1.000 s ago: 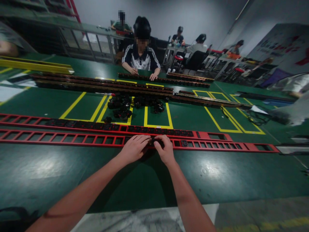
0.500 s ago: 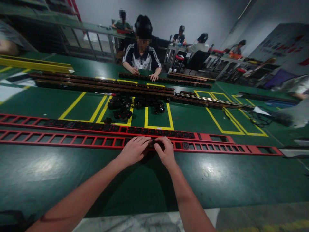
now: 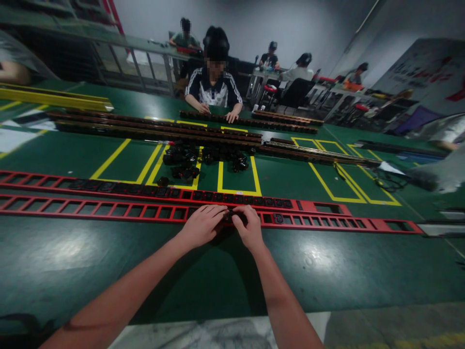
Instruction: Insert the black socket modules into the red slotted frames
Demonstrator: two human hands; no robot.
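Observation:
My left hand (image 3: pixel 203 225) and my right hand (image 3: pixel 250 229) meet over the nearer red slotted strip (image 3: pixel 127 212). Between their fingertips is a small black socket (image 3: pixel 228 217), mostly covered by the fingers. Both hands are closed around it, at one of the strip's openings. Just right of my hands, another black socket insert (image 3: pixel 278 218) sits in the same strip. Directly behind lies a second red slotted strip (image 3: pixel 327 207), with a row of black sockets (image 3: pixel 218 197) filling its middle openings.
Loose black parts (image 3: pixel 185 172) lie in piles beyond the strips, near yellow tape outlines (image 3: pixel 259 182). Long dark rails (image 3: pixel 163 130) cross the green table (image 3: pixel 90 261). A person (image 3: pixel 214 87) works opposite; other people sit farther back. Yellow rails (image 3: pixel 54 97) are at the far left.

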